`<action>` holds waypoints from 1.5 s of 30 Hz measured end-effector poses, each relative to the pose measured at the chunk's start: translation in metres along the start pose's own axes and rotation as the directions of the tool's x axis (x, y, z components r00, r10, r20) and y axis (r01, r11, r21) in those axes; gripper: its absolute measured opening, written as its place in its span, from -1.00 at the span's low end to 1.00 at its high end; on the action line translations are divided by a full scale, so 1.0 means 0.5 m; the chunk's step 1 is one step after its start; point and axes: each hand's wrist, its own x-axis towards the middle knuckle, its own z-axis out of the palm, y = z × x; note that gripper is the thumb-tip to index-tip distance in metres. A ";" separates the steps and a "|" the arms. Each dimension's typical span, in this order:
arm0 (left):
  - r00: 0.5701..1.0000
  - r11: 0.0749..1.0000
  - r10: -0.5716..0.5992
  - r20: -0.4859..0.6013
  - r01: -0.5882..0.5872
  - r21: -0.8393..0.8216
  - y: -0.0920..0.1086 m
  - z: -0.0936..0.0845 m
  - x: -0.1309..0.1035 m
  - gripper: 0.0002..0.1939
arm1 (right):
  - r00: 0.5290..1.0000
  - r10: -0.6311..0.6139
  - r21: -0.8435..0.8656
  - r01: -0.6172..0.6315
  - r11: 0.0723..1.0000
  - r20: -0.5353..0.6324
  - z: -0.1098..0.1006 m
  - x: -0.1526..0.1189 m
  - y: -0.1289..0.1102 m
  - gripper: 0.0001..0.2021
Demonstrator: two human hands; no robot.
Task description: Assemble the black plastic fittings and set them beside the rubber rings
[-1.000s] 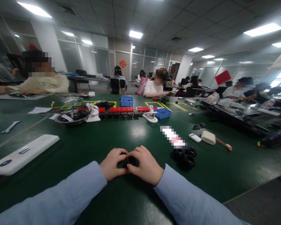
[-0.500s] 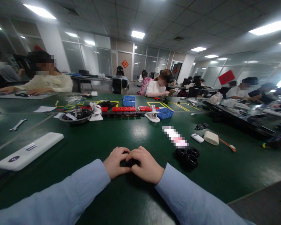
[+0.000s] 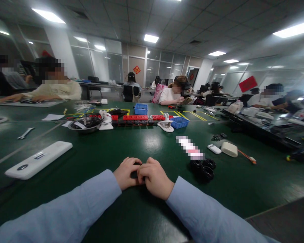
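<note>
My left hand (image 3: 128, 172) and my right hand (image 3: 155, 177) meet low over the green table, fingers curled toward each other and touching. Between them a small black object (image 3: 134, 174) shows only in part; its kind is hidden by my fingers. The left fingers wrap round its far and near sides, while those of the right are bent closed against it. To the right lie several black rings that look like coiled cable (image 3: 207, 172), beside a blurred-out phone-like slab (image 3: 190, 147).
A long white device (image 3: 40, 160) and a wrench (image 3: 26, 133) lie left. Farther back are a metal bowl of cables (image 3: 86, 125), white clips (image 3: 166, 124), red power strips (image 3: 135, 117) and blue bins (image 3: 179, 122). A beige case (image 3: 229, 149) sits right. Other people sit around.
The fingers of my right hand have curled in more tightly, covering more of the black object. The view has shifted slightly, so the surroundings appear a little farther right.
</note>
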 end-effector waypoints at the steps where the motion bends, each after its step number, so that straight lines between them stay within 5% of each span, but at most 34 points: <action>1: 1.000 1.000 0.002 0.005 -0.002 -0.001 -0.001 0.001 0.001 -0.67 | 1.000 -0.001 -0.008 0.001 1.000 0.009 0.000 0.000 0.000 -0.73; 7: 1.000 1.000 0.003 0.008 -0.003 -0.010 -0.001 -0.002 0.002 -0.66 | 1.000 -0.017 -0.074 0.017 0.997 0.012 -0.001 -0.008 -0.008 -0.75; 12: 0.998 1.000 0.026 0.053 -0.025 -0.018 0.004 -0.015 0.003 -0.71 | 0.972 -0.116 -0.051 0.108 0.993 -0.204 -0.022 -0.016 -0.023 -0.78; 16: 0.999 1.000 0.016 0.047 -0.016 -0.019 0.006 -0.017 0.004 -0.64 | 0.951 0.011 -0.012 -0.016 1.000 -0.308 -0.040 -0.015 -0.021 -0.78; 24: 0.998 0.999 -0.015 0.062 0.017 -0.034 0.002 -0.012 0.002 -0.54 | 0.955 0.232 -0.124 -0.256 0.959 -0.185 -0.049 -0.011 -0.013 -0.68; 30: 1.000 1.000 0.023 0.009 -0.023 -0.011 0.009 -0.013 0.003 -0.62 | 0.962 0.260 -0.223 -0.271 0.936 -0.078 -0.042 -0.012 -0.015 -0.69; 45: 1.000 0.999 -0.015 0.023 0.016 -0.042 0.012 -0.015 0.000 -0.63 | 0.951 0.296 -0.244 -0.308 0.919 -0.088 -0.032 -0.013 -0.016 -0.73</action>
